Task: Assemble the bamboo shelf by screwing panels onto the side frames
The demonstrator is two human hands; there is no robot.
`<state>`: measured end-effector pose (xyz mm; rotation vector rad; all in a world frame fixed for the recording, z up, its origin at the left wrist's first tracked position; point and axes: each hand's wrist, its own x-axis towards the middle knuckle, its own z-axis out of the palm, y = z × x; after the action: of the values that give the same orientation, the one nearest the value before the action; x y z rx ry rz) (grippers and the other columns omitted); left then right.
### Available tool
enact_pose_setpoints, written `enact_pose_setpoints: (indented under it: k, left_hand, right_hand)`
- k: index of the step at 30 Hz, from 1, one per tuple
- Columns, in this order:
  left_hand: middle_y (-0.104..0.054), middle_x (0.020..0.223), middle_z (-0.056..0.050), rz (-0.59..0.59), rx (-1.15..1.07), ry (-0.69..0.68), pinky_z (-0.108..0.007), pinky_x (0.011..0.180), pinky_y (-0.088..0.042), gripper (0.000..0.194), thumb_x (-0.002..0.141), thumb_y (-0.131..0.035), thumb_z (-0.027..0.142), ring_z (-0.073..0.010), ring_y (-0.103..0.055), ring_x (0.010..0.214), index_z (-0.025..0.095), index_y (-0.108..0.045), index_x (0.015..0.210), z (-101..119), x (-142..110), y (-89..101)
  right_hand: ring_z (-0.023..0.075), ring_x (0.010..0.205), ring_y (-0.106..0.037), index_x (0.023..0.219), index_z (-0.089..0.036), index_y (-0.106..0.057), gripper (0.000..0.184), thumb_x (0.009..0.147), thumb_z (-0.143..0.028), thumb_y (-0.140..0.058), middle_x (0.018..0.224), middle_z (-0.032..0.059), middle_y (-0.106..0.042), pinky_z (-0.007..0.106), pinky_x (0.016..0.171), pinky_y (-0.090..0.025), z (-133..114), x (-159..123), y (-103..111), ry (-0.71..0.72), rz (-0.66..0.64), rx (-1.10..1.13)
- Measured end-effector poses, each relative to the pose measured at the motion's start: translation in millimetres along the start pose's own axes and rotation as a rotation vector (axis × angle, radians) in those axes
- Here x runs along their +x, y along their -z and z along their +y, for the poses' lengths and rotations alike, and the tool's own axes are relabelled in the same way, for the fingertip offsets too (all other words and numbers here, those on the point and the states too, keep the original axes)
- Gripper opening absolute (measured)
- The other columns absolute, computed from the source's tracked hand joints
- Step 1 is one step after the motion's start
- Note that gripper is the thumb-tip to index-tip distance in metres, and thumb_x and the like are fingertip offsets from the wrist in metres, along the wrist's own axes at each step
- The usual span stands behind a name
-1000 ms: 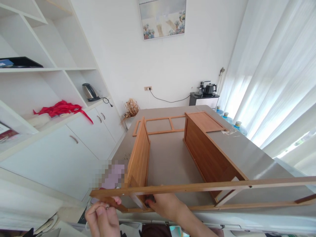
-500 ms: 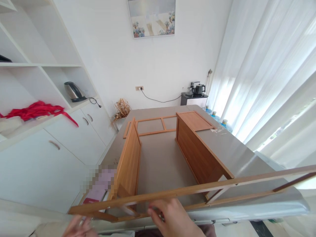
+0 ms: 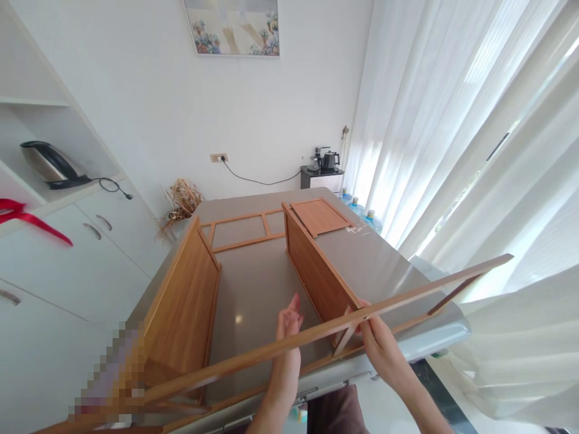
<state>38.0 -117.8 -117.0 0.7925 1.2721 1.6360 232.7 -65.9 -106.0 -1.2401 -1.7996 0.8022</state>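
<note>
A long wooden ladder-like frame [image 3: 423,295] runs across the near side of the table, against the near ends of two upright wooden panels. My right hand [image 3: 376,330] has its fingers closed around the frame's upper rail, where it meets the near corner of the right panel [image 3: 316,265]. My left hand [image 3: 287,328] reaches across that rail, between the panels, fingers raised and apart with nothing visible in them. The left panel [image 3: 185,301] stands on edge, tilted in view. Whether a small fastener sits under my right fingers is hidden.
A second wooden frame [image 3: 239,246] and a flat wooden panel [image 3: 323,215] lie on the far part of the grey table [image 3: 253,283]. Dried plants [image 3: 183,202] stand at its far left corner. Water jugs [image 3: 371,220] line the curtain side. White cabinets [image 3: 108,265] are left.
My view has swung right. My right hand has moved to the joint at the right panel, and my left hand has come from the frame's left end to between the panels.
</note>
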Motion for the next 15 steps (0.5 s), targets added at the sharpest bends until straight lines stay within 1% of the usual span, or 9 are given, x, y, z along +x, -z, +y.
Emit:
enact_pose_setpoints:
  k: [1,2,4,7,10,12,15]
  left_hand:
    - [-0.048,0.158,-0.012,-0.029,-0.013,0.010,-0.049,0.125,-0.030,0.047,0.093,-0.053,0.070,-0.0288,-0.041,0.149,0.023,-0.056,0.094,-1.8,12.1,-10.2]
    - [-0.045,0.160,-0.012,-0.047,-0.020,0.018,-0.050,0.126,-0.028,0.046,0.094,-0.053,0.068,-0.0284,-0.039,0.150,0.023,-0.056,0.096,-3.7,21.4,-18.9]
    - [-0.038,0.164,-0.011,-0.069,-0.021,0.020,-0.050,0.128,-0.023,0.043,0.094,-0.054,0.066,-0.0276,-0.033,0.153,0.024,-0.055,0.099,-8.4,31.8,-32.3]
    - [-0.029,0.169,-0.008,-0.064,-0.008,-0.004,-0.047,0.129,-0.017,0.042,0.094,-0.054,0.067,-0.0256,-0.025,0.157,0.025,-0.052,0.099,-16.5,35.1,-43.9]
    - [-0.023,0.171,-0.006,-0.058,0.016,-0.022,-0.044,0.130,-0.016,0.041,0.097,-0.049,0.066,-0.0240,-0.021,0.158,0.025,-0.050,0.100,-21.2,34.9,-48.3]
    - [-0.027,0.170,-0.006,-0.062,0.039,-0.021,-0.044,0.129,-0.018,0.040,0.099,-0.046,0.065,-0.0235,-0.023,0.157,0.026,-0.051,0.104,-21.5,34.9,-49.2]
    - [-0.047,0.158,-0.009,-0.070,0.078,-0.013,-0.046,0.124,-0.030,0.043,0.098,-0.045,0.067,-0.0258,-0.036,0.151,0.026,-0.052,0.107,-19.4,35.0,-49.2]
  right_hand:
    - [0.0199,0.080,-0.062,0.080,-0.024,-0.057,0.037,0.104,-0.041,-0.035,0.076,0.0039,-0.062,0.031,0.079,-0.055,-1.5,5.0,-4.4,0.019,-0.026,-0.004]
    - [0.0198,0.077,-0.062,0.076,-0.024,-0.055,0.035,0.103,-0.037,-0.036,0.073,0.0035,-0.062,0.031,0.078,-0.055,-3.4,7.2,-8.9,0.032,-0.055,-0.007]
    - [0.0186,0.070,-0.062,0.073,-0.024,-0.052,0.034,0.102,-0.031,-0.035,0.069,0.0021,-0.061,0.030,0.071,-0.054,-8.0,5.1,-16.0,0.046,-0.116,-0.009]
    - [0.0175,0.068,-0.062,0.074,-0.024,-0.050,0.032,0.101,-0.024,-0.032,0.072,0.0020,-0.062,0.028,0.067,-0.051,-14.1,-4.4,-19.6,0.061,-0.189,-0.013]
    - [0.0176,0.072,-0.063,0.074,-0.024,-0.049,0.030,0.100,-0.021,-0.033,0.076,0.0027,-0.063,0.029,0.070,-0.051,-15.3,-9.1,-17.9,0.081,-0.240,-0.014]
    - [0.0174,0.073,-0.063,0.075,-0.024,-0.049,0.030,0.099,-0.019,-0.033,0.077,0.0024,-0.063,0.029,0.072,-0.051,-13.2,-8.8,-16.3,0.086,-0.264,-0.011]
    - [0.0168,0.072,-0.062,0.073,-0.025,-0.045,0.030,0.099,-0.018,-0.033,0.075,0.0013,-0.060,0.028,0.072,-0.051,-9.1,-7.5,-14.7,0.082,-0.279,-0.007]
